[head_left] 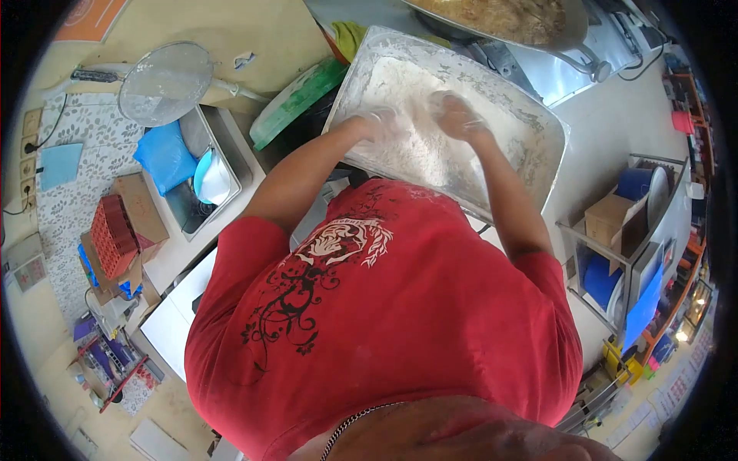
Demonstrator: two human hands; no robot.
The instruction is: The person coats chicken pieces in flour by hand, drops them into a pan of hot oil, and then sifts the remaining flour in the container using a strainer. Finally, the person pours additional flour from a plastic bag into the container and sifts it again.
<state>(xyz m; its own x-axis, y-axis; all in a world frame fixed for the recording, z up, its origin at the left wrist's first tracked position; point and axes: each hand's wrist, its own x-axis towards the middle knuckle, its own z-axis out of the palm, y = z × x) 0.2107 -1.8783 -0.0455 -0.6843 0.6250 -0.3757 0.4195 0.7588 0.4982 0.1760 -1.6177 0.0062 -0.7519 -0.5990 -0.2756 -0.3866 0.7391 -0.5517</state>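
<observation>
Cluttered kitchen-like room, pale counters and speckled patterned surface (84, 138) at left, metal rack (626, 253) at right. Left hand (377, 127) blurred by motion, near left inner side of metal tray (500, 88); right hand (459, 117) also blurred, further right, apart from left. Grip not readable on either; cannot tell if fingers clenched or released. Whitish film or coating over both, too blurred to name. White flour-like powder (419, 146) right at and below hands, spread inside tray, heaped unevenly, residue up the walls. Tray directly in front of red printed T-shirt (430, 323). Just left of tray, green plastic rim (300, 104); behind its far left corner, yellow-green cloth (350, 37). Beyond far side, large pan (573, 27) with brown contents. Further left, round mesh sieve (165, 83) near rectangular metal container (237, 150) holding blue plastic bag (167, 157) and light-blue bowl (213, 178). Lower left, red plastic crate (114, 237) against cardboard (142, 203). On rack, cardboard box (609, 221).
</observation>
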